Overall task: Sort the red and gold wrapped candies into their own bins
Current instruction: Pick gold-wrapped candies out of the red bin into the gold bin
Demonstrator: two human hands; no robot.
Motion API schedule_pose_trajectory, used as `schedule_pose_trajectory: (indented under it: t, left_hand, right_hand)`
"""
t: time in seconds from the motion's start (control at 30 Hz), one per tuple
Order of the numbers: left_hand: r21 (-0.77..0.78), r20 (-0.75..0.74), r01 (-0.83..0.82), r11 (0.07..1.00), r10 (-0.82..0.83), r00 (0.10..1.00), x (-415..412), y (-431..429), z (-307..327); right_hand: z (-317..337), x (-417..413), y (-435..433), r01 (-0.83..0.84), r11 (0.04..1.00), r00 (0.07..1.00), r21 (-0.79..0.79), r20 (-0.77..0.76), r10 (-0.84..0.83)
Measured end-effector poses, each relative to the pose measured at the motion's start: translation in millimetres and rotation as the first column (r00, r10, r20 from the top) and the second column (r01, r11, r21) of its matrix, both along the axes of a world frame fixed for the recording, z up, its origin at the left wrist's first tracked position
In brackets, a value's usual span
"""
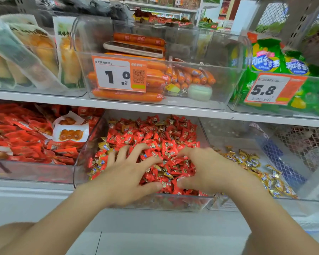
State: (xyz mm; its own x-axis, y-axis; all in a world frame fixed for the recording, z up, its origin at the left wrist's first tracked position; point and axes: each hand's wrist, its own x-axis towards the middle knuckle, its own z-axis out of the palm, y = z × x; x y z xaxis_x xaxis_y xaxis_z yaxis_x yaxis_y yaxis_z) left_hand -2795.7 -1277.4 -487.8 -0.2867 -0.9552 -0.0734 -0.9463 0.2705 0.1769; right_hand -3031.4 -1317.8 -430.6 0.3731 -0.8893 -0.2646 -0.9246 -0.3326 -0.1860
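Two hands are down in the pile: my left hand (129, 173) and my right hand (206, 170) both rest on the red candies (155, 137) that fill the middle bin (85, 162). Fingers of both hands are spread apart and curled like claws into the heap; I cannot tell whether any single piece is pinched under them. Gold candies (102, 147) are mixed in among the red, a cluster of them along the left side of this bin, just left of my left fingers (122, 151), and a few more between my two hands. The gold bin (302, 192) sits just right of the red one, with gold pieces (247, 159) lying along its near floor. That bin is nearer my right hand, so I judge anything gold I pick out has to travel rightward over the shared wall, while the left-side strays are closest to my left hand.
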Motion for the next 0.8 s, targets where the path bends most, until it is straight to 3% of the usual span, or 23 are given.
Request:
schedule_pose_trajectory:
  t: [0.07,0.17,0.33,0.4,0.5,0.6,0.67,0.8]
  left_hand:
    - [0.023,0.028,-0.032,0.999,0.032,0.999,3.3,-10.0,-3.4]
    - [-0.051,0.096,-0.088,0.995,0.092,0.991,12.7,-28.0,-5.1]
    - [-0.207,0.208,-0.138,0.969,0.181,0.961,21.8,-39.8,-1.2]
    - [-0.297,0.174,-0.138,0.945,0.196,0.965,22.0,-36.2,1.4]
    - [-0.411,0.017,-0.142,0.901,0.163,0.986,17.8,-24.8,6.1]
    - [-0.489,-0.229,-0.083,0.868,-0.036,0.973,12.6,-13.0,12.1]
    - [-0.424,-0.335,0.020,0.905,-0.177,0.925,6.4,-7.2,12.5]
    - [-0.275,-0.211,0.071,0.959,-0.132,0.968,-4.4,-9.2,5.5]
  right_hand:
    - [-7.6,-3.1,-3.5,-0.073,0.996,0.996,0.042,-0.038,0.075]
    - [-22.8,0.9,-21.8,-0.166,0.985,0.983,0.050,0.092,0.161]
    - [-37.2,30.1,-30.5,-0.308,0.944,0.927,-0.122,0.182,0.326]
    - [-39.3,41.4,-35.4,-0.268,0.937,0.924,-0.223,0.216,0.316]
    - [-33.2,42.5,-44.4,-0.187,0.918,0.961,-0.348,0.129,0.245]
    - [-27.8,29.2,-47.9,-0.128,0.893,0.981,-0.431,0.080,0.179]
    - [-25.5,21.3,-44.4,-0.071,0.895,0.986,-0.441,0.105,0.130]
    - [-22.3,15.9,-34.1,0.030,0.867,0.985,-0.498,0.164,0.060]
